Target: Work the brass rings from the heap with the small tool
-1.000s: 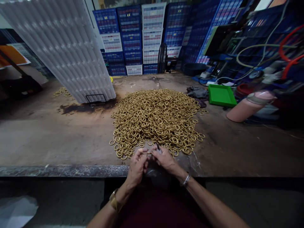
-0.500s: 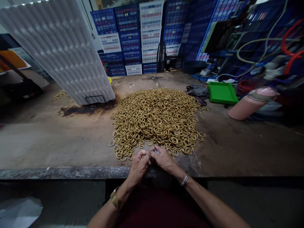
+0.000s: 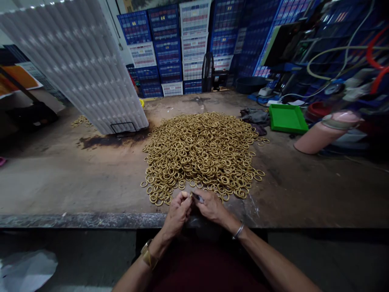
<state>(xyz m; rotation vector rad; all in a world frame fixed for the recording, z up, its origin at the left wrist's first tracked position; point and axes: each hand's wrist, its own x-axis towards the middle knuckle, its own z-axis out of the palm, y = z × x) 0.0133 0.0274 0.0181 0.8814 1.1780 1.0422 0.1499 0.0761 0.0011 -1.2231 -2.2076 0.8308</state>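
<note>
A wide heap of brass-coloured rings point(image 3: 202, 152) lies on the worktable point(image 3: 75, 182). At the heap's near edge, my left hand point(image 3: 179, 209) pinches a ring point(image 3: 191, 195), of which only a small part shows between the fingertips. My right hand point(image 3: 211, 207) is closed around a small dark tool point(image 3: 198, 197) with a greyish blade-like part, its tip at the ring. The two hands almost touch. A watch is on my left wrist and a metal bracelet on my right.
A tall stack of ribbed translucent sheets point(image 3: 91, 73) leans at the left. Beyond the table stand blue and white crates point(image 3: 194, 44) and a black fan point(image 3: 208, 72). On the right are a green tray point(image 3: 288, 118) and a pink bottle point(image 3: 325, 134).
The tool in my right hand has turned and shows more of its grey part, its tip now at the ring. My left hand has barely moved. The view has shifted slightly.
</note>
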